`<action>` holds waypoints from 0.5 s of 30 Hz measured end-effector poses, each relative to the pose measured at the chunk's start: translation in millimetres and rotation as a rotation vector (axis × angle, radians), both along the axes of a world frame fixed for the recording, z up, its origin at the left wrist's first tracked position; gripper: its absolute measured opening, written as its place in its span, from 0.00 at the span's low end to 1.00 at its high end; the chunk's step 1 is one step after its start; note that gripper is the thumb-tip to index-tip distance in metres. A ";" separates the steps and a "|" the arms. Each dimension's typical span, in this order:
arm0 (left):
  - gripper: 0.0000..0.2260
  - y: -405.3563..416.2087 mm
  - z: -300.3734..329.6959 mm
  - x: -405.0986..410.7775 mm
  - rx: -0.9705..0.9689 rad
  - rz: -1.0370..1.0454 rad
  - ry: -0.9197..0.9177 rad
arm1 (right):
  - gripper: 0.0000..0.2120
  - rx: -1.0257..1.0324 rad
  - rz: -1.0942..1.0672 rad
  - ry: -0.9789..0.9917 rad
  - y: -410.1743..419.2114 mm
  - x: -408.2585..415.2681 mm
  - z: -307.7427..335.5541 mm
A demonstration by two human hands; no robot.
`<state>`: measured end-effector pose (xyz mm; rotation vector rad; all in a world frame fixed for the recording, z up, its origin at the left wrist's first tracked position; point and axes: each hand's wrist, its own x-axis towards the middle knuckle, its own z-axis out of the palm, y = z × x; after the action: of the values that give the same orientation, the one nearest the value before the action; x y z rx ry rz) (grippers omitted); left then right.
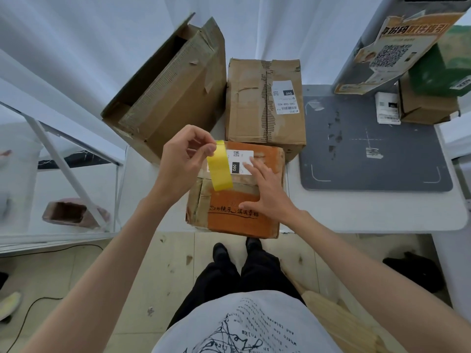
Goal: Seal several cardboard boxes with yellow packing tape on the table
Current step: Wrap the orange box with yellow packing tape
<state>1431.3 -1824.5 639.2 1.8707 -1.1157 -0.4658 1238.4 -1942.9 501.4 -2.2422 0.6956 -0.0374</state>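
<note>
Left hand (182, 159) pinching yellow tape strip (219, 171), right hand (267, 189) flat on orange box (244, 220), two brown boxes (265, 100) behind

Left hand (182, 161) pinches yellow tape strip (219, 169) over orange box (242, 215).

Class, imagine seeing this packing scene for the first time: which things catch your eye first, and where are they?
The bright yellow tape strip, pinched by the left hand above the orange box at the table's near edge. The right hand rests flat on that box. Behind it stand a shut brown box and a large open box.
</note>
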 end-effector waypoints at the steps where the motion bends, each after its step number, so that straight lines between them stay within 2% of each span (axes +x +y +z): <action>1: 0.02 -1.1 1.8 0.4 0.000 -0.016 0.001 | 0.46 0.087 -0.012 -0.127 6.5 3.4 7.7; 3: 0.01 -4.3 3.8 1.5 0.000 -0.034 0.018 | 0.37 0.210 -0.047 -0.268 20.4 10.8 20.6; 8: 0.01 -12.3 5.3 6.7 0.030 -0.028 0.103 | 0.19 0.330 -0.128 -0.335 39.2 24.4 41.1; 12: 0.04 -15.3 3.3 23.0 0.159 -0.071 0.119 | 0.17 0.488 -0.137 -0.311 48.4 24.8 45.6; 15: 0.03 -16.2 -2.1 32.8 0.222 -0.083 0.116 | 0.19 0.592 -0.110 -0.277 65.2 26.7 44.5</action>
<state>1464.2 -1840.7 637.1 1.9641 -1.1028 -0.7622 1265.1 -1877.7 545.8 -1.5942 0.5834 -0.1697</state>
